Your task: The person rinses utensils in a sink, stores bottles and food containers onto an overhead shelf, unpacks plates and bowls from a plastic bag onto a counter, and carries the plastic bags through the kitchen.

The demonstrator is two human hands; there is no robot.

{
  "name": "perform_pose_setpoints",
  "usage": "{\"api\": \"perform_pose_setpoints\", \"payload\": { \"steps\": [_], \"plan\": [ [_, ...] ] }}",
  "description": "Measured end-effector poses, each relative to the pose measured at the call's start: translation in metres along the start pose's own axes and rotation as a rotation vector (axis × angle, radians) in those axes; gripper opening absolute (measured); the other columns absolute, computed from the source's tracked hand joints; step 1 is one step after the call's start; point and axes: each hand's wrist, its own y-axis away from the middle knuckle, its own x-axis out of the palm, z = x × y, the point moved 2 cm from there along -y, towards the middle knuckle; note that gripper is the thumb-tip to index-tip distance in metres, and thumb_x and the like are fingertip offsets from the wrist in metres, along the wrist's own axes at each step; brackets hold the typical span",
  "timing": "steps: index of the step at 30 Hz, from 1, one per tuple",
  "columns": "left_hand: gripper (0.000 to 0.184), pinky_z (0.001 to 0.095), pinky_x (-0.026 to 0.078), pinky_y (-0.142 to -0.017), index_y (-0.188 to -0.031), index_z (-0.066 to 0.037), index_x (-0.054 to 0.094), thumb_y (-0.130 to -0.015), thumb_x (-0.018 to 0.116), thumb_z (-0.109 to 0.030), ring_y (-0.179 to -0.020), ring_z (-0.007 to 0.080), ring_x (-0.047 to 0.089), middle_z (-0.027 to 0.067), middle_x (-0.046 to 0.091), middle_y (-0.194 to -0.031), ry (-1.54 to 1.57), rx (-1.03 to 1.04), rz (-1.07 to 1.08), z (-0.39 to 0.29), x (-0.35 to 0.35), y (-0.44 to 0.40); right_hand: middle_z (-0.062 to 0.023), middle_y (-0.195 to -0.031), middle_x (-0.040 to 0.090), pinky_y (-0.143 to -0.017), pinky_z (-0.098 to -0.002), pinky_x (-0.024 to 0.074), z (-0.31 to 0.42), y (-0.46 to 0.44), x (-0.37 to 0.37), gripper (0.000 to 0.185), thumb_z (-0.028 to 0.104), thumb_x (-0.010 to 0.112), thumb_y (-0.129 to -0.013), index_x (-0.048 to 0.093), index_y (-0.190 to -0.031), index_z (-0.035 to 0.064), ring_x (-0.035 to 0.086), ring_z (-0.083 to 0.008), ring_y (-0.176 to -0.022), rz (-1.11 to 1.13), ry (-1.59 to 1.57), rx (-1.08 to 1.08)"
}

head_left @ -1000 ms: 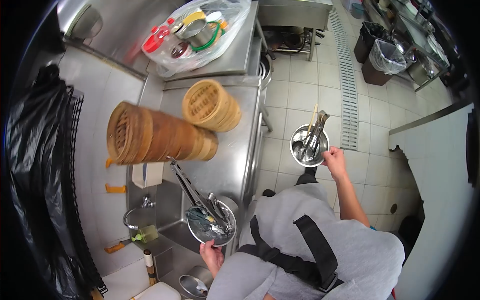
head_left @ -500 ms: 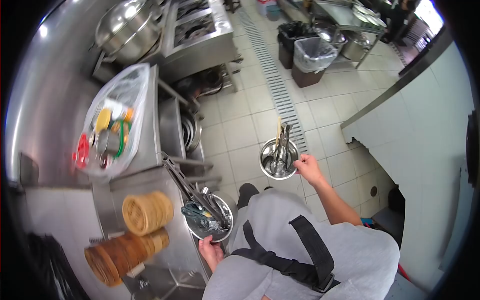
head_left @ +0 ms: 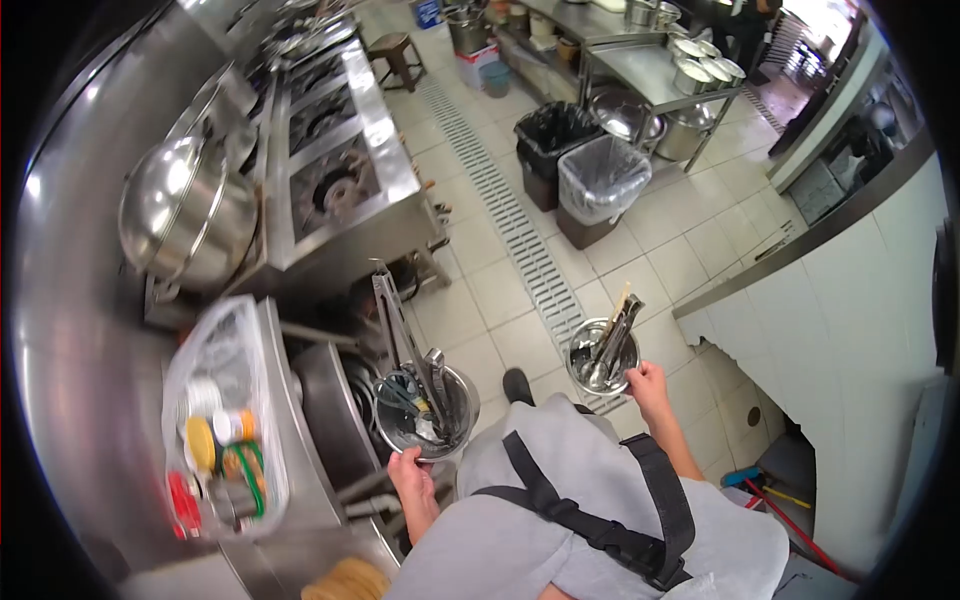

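Pale tiled floor [head_left: 465, 330] runs up the middle of the frame, a slotted drain [head_left: 500, 205] slanting across it, with a steel stove [head_left: 345, 235] at upper left. My left hand [head_left: 412, 480], left of centre in the lower half, is closed on the lower rim of the larger steel bowl [head_left: 464, 400], fingers curled in narrow. Long metal tongs [head_left: 384, 292] stick up out of that bowl, leaning to the upper left, among other utensils I can't make out. My right hand [head_left: 648, 388], right of centre, pinches the lower-right rim of the smaller steel bowl [head_left: 577, 352], where metal utensils [head_left: 619, 325] stand tilted to the upper right. Bare tile and my dark shoe [head_left: 517, 386] lie between the bowls. A steel counter [head_left: 292, 430] edges my left, near the larger bowl; a pale partition [head_left: 820, 310] fills the right side. Two lined bins [head_left: 600, 195] stand above centre, well apart from my hands.
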Motion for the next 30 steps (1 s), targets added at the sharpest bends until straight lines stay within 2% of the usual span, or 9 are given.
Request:
{"api": "perform_pose_setpoints", "payload": {
  "steps": [5, 13, 15, 17, 19, 20, 21, 23, 30],
  "plan": [
    [0.017, 0.0336, 0.051, -0.058, -0.088, -0.005, 0.053, -0.073, 0.055, 0.001, -0.069, 0.0175, 0.058, 0.0035, 0.055, -0.079, -0.048, 0.005, 0.120, -0.048, 0.123, -0.073, -0.0051, -0.070, 0.060, -0.060, -0.0327, 0.0575, 0.024, -0.070, 0.008, 0.009, 0.001, 0.054, -0.078, 0.052, -0.069, 0.0033, 0.061, -0.0140, -0.060, -0.105, -0.042, 0.043],
    [0.021, 0.0377, 0.052, -0.069, -0.092, -0.004, 0.051, -0.073, 0.056, 0.001, -0.079, 0.0213, 0.060, 0.0071, 0.058, -0.090, 0.038, -0.013, 0.200, -0.073, 0.295, -0.176, -0.0064, -0.070, 0.060, -0.059, -0.0308, 0.0569, 0.089, -0.237, 0.032, 0.004, 0.002, 0.056, -0.078, 0.055, -0.074, 0.0003, 0.062, -0.0149, -0.063, -0.208, -0.028, 0.059],
    [0.020, 0.0399, 0.051, -0.071, -0.090, -0.004, 0.052, -0.072, 0.056, 0.002, -0.082, 0.0219, 0.059, 0.0069, 0.058, -0.089, 0.053, -0.038, 0.190, -0.076, 0.330, -0.191, -0.0089, -0.072, 0.062, -0.058, -0.0307, 0.0572, 0.125, -0.281, 0.042, 0.007, 0.002, 0.057, -0.078, 0.058, -0.076, -0.0043, 0.063, -0.0165, -0.063, -0.194, -0.025, 0.040],
    [0.019, 0.0401, 0.051, -0.071, -0.089, -0.004, 0.052, -0.072, 0.056, 0.002, -0.083, 0.0216, 0.059, 0.0072, 0.058, -0.090, 0.082, -0.044, 0.211, -0.071, 0.348, -0.210, -0.0097, -0.072, 0.062, -0.059, -0.0303, 0.0572, 0.168, -0.324, 0.056, 0.007, 0.002, 0.057, -0.077, 0.058, -0.074, -0.0045, 0.063, -0.0165, -0.062, -0.153, -0.024, 0.039],
    [0.016, 0.0388, 0.052, -0.070, -0.086, -0.003, 0.052, -0.072, 0.055, 0.004, -0.081, 0.0216, 0.060, 0.0089, 0.059, -0.090, 0.153, -0.045, 0.161, -0.092, 0.409, -0.214, -0.0092, -0.071, 0.062, -0.057, -0.0294, 0.0561, 0.207, -0.392, 0.070, 0.008, 0.002, 0.057, -0.077, 0.058, -0.073, -0.0042, 0.062, -0.0159, -0.062, -0.155, -0.062, -0.016],
    [0.016, 0.0388, 0.052, -0.070, -0.086, -0.003, 0.052, -0.072, 0.055, 0.004, -0.081, 0.0216, 0.060, 0.0089, 0.059, -0.090, 0.154, -0.045, 0.171, -0.095, 0.432, -0.229, -0.0082, -0.069, 0.062, -0.055, -0.0285, 0.0545, 0.224, -0.423, 0.076, 0.009, 0.003, 0.057, -0.077, 0.058, -0.072, -0.0035, 0.062, -0.0152, -0.061, -0.117, 0.032, -0.067],
    [0.016, 0.0382, 0.052, -0.069, -0.086, -0.002, 0.052, -0.072, 0.055, 0.003, -0.079, 0.0222, 0.060, 0.0096, 0.059, -0.090, 0.149, -0.039, 0.154, -0.097, 0.439, -0.239, -0.0071, -0.067, 0.061, -0.054, -0.0276, 0.0529, 0.232, -0.439, 0.084, 0.010, 0.005, 0.058, -0.077, 0.058, -0.070, -0.0028, 0.061, -0.0144, -0.060, -0.074, 0.131, -0.088],
    [0.016, 0.0357, 0.053, -0.065, -0.088, -0.001, 0.051, -0.072, 0.056, 0.001, -0.073, 0.0232, 0.061, 0.0104, 0.060, -0.086, 0.135, -0.002, 0.105, -0.099, 0.454, -0.264, -0.0063, -0.065, 0.061, -0.052, -0.0272, 0.0506, 0.264, -0.480, 0.106, 0.011, 0.006, 0.059, -0.077, 0.058, -0.070, -0.0017, 0.060, -0.0133, -0.058, -0.068, 0.115, -0.091],
    [0.019, 0.0341, 0.052, -0.068, -0.091, 0.000, 0.049, -0.073, 0.057, -0.002, -0.077, 0.0222, 0.059, 0.0113, 0.057, -0.090, 0.080, 0.034, 0.053, -0.145, 0.536, -0.361, -0.0031, -0.068, 0.060, -0.054, -0.0243, 0.0497, 0.364, -0.640, 0.184, 0.008, 0.007, 0.058, -0.080, 0.058, -0.073, 0.0019, 0.058, -0.0100, -0.059, -0.113, 0.113, -0.188]
  ]
}}
